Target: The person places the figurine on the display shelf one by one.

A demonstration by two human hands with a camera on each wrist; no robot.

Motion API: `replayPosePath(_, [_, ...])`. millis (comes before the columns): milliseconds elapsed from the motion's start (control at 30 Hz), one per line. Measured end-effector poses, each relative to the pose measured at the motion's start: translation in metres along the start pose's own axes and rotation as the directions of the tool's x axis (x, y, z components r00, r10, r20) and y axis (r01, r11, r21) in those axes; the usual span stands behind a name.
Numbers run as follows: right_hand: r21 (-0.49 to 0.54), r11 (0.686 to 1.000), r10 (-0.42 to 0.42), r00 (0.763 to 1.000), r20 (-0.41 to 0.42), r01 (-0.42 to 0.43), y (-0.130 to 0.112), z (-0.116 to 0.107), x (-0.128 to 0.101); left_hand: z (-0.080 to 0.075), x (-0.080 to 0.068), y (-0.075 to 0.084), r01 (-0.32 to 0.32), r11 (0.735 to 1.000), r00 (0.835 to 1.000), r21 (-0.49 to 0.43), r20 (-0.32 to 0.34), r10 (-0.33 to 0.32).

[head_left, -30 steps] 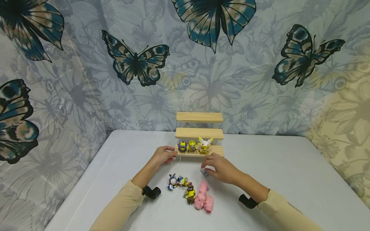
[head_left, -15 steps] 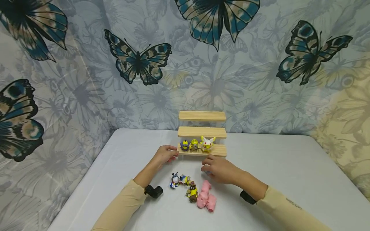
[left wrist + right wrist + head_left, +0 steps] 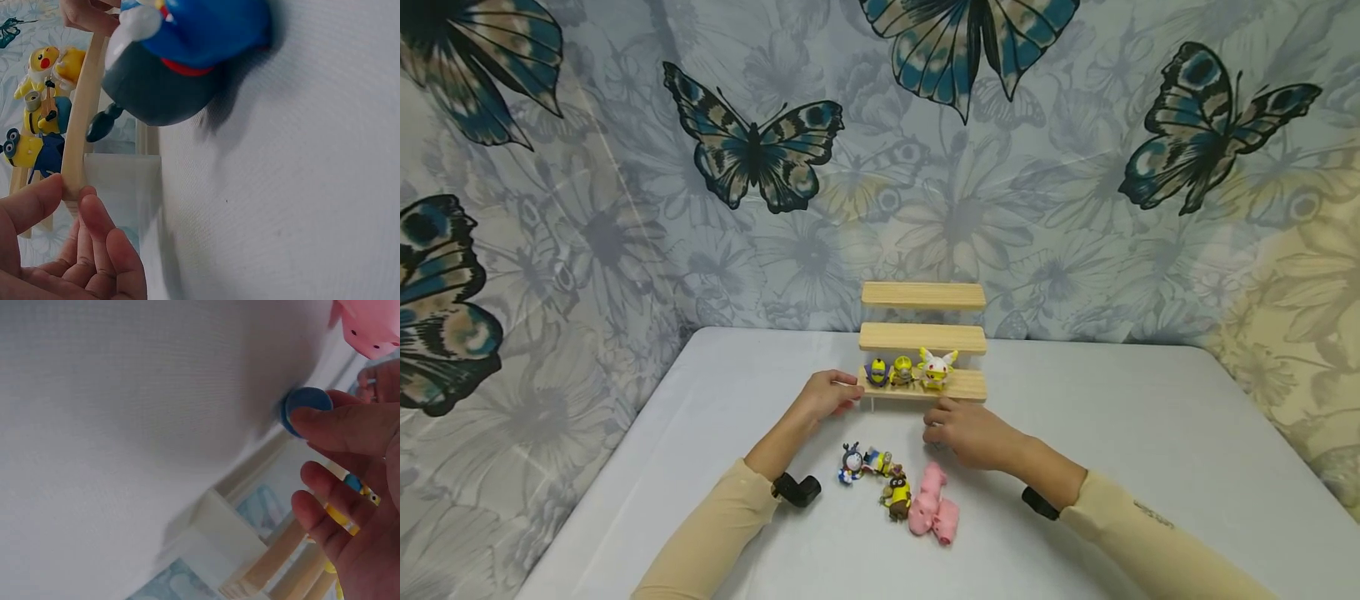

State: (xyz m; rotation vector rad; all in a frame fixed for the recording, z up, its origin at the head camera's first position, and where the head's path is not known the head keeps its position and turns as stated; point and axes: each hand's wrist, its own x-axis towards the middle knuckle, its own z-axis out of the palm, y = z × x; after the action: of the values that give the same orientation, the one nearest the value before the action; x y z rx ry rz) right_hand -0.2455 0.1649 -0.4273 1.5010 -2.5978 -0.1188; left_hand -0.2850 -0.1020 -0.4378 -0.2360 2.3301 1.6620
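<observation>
Staying put, right hand [image 3: 972, 433] covers toy [image 3: 304, 409].

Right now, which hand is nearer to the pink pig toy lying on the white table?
Right. The right hand is just behind the pink pig toy, almost above its head. The left hand is farther, holding the left end of the wooden shelf.

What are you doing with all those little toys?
A person sits at a white table with a small wooden step shelf. Three toy figures stand on its bottom step. The left hand holds that step's end. The right hand pinches a small blue piece on the table. More figures lie nearby.
</observation>
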Motion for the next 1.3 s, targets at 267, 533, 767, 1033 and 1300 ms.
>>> replayPosePath(267, [-0.07, 0.998, -0.009, 0.999, -0.036, 0.007, -0.001, 0.009, 0.002, 0.0, 0.002, -0.003, -0.003, 1.0, 1.0, 0.005, -0.007, 0.003])
replayPosePath(533, [-0.204, 0.978, -0.045, 0.997, -0.058, 0.032, -0.004, 0.011, 0.001, 0.0, 0.001, -0.002, 0.0, 1.0, 1.0, -0.004, -0.006, 0.0])
replayPosePath(767, [-0.224, 0.974, -0.059, 0.995, -0.081, 0.04, -0.002, 0.012, 0.0, -0.001, 0.001, -0.004, -0.006, 1.0, 1.0, -0.017, -0.007, 0.006])
replayPosePath(1033, [-0.189, 0.982, -0.043, 0.991, -0.127, 0.018, -0.002, 0.011, -0.005, -0.001, 0.001, -0.004, -0.012, 1.0, 1.0, -0.011, -0.006, 0.012])
replayPosePath(1300, [-0.053, 0.998, 0.036, 0.99, -0.133, -0.043, 0.0, 0.011, -0.015, 0.0, -0.001, -0.003, -0.022, 1.0, 1.0, -0.018, -0.003, 0.022])
